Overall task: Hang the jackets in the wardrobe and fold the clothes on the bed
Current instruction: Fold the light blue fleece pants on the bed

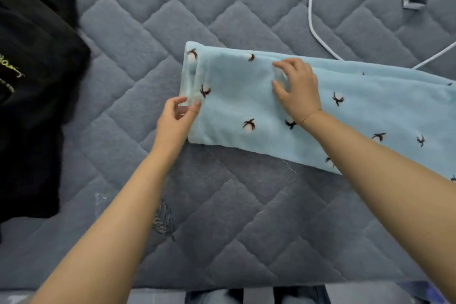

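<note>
Quilted grey bed point(246, 217), fold in progress on one light-blue garment.

Light-blue fleece garment point(345, 106), printed with small dark motifs, lay as a long strip from frame centre to the right edge, its left end turned over once. Left hand point(176, 119) pinched that end's lower corner; right hand point(297, 89) gripped the turned-over edge with curled fingers. Black clothes point(32, 81) sat heaped, unfolded, at left. Judged early: one piece partly folded, heap untouched, no wardrobe in view. White cable point(311, 20) upper right.

A fluffy, matt blue fleece cloth point(271, 106) lies on the bed's point(222, 217) grey quilted, velvety cover.
</note>
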The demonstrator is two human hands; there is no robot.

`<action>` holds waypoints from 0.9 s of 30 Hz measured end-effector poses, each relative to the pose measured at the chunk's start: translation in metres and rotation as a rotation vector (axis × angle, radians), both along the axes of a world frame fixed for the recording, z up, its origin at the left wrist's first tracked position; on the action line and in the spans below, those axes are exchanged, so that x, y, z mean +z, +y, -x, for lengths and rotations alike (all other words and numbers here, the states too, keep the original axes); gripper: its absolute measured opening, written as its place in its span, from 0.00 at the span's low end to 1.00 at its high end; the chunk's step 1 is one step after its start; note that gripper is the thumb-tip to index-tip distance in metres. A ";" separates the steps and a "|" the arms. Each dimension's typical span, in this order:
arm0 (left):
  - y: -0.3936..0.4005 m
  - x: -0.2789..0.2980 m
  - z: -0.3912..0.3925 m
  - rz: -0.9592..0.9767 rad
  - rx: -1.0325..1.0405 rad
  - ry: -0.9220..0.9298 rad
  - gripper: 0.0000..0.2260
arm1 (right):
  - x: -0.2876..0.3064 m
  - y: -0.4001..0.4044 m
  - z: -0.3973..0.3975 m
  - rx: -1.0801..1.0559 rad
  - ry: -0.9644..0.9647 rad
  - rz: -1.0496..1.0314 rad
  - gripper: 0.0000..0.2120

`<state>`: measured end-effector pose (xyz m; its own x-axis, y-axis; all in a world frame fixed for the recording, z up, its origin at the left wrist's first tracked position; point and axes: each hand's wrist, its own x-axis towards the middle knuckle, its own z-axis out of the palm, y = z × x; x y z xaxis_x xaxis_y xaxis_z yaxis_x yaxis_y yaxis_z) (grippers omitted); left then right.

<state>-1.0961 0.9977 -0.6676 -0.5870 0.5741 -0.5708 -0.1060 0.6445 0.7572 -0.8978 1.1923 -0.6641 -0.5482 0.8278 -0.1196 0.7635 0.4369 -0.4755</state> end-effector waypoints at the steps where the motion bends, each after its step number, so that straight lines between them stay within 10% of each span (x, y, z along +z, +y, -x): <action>1: 0.000 0.000 -0.001 0.025 -0.060 0.070 0.17 | -0.002 0.003 0.003 0.032 -0.066 0.000 0.18; 10: 0.023 0.026 0.014 -0.097 -0.113 0.226 0.13 | 0.025 0.038 0.047 -0.105 0.205 -0.131 0.09; 16: 0.024 0.002 0.019 0.215 -0.130 0.258 0.16 | -0.010 0.022 0.067 0.035 -0.142 0.038 0.12; 21: 0.027 0.005 0.009 0.175 -0.088 0.090 0.32 | -0.003 -0.031 0.031 -0.040 0.082 -0.023 0.17; 27: 0.046 0.034 -0.014 -0.097 -0.082 -0.206 0.22 | 0.015 -0.114 -0.055 -0.294 0.243 0.242 0.15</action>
